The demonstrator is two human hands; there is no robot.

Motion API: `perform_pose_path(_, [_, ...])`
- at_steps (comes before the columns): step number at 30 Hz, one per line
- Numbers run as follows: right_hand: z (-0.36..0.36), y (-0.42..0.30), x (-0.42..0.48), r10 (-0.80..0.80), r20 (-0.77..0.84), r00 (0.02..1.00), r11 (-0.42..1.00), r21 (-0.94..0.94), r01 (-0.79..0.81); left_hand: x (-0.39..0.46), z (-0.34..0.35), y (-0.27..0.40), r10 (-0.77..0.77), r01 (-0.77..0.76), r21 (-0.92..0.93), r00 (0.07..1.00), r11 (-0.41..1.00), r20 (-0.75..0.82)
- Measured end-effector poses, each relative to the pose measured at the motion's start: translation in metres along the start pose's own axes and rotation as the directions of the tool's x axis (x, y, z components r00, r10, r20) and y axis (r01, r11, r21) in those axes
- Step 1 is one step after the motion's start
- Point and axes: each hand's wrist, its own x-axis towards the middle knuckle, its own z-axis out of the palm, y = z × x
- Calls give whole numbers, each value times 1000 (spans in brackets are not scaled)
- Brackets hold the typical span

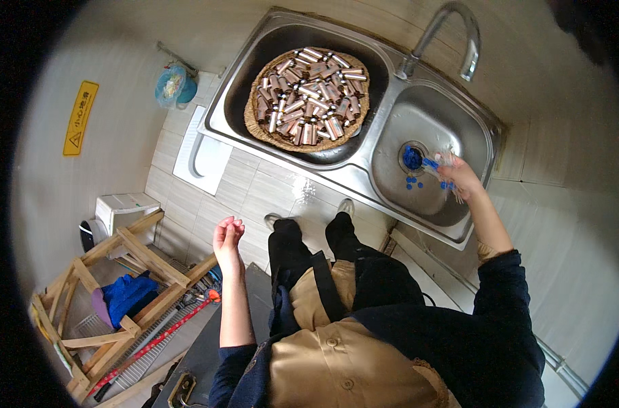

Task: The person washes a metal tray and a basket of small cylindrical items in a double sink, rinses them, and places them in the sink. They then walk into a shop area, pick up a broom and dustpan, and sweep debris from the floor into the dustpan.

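My right hand (460,176) is over the right basin (431,117) of a steel double sink. It grips a bundle of clear thin plastic strips (447,159), seemingly small straws, with blue pieces among them. Blue round caps or discs (412,182) lie scattered on the basin floor beside the drain (412,158), and more blue bits fill the drain opening. My left hand (229,237) hangs in the air left of my legs, its fingers curled in and holding nothing visible. In the left basin, a round woven basket (253,130) holds many small brown glass vials (309,97) with labels.
A curved chrome faucet (467,41) rises behind the right basin. Left of the sink are a white squat toilet (207,158) and a blue bin (179,89). A wooden frame (151,260) with a blue cloth (128,296) stands lower left. Shiny, wet-looking floor tiles (299,191) lie below.
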Motion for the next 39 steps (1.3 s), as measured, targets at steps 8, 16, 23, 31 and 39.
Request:
perform_pose_path(8, [96, -72, -39, -4, -4, 1000, 993, -119, 4, 13, -117, -5, -59, 36, -138, 985, 990, -164])
perform_pose_path(16, [286, -150, -10, -60, 179, 982, 967, -233, 102, 34, -252, 34, -105, -4, -290, 927, 957, -359])
perform_pose_path(23, [485, -203, 83, -89, 423, 902, 943, -257, 213, 63, -343, 55, -102, -79, -325, 859, 942, -502])
perform_pose_path(31, [703, -254, 241, 5, 549, 836, 913, -344, 220, 103, -398, 45, -221, -87, -419, 743, 904, -631])
perform_pose_path(39, [875, -258, 459, 60, 523, 850, 945, -304, 121, 128, -438, 11, -538, 190, -517, 484, 835, -690])
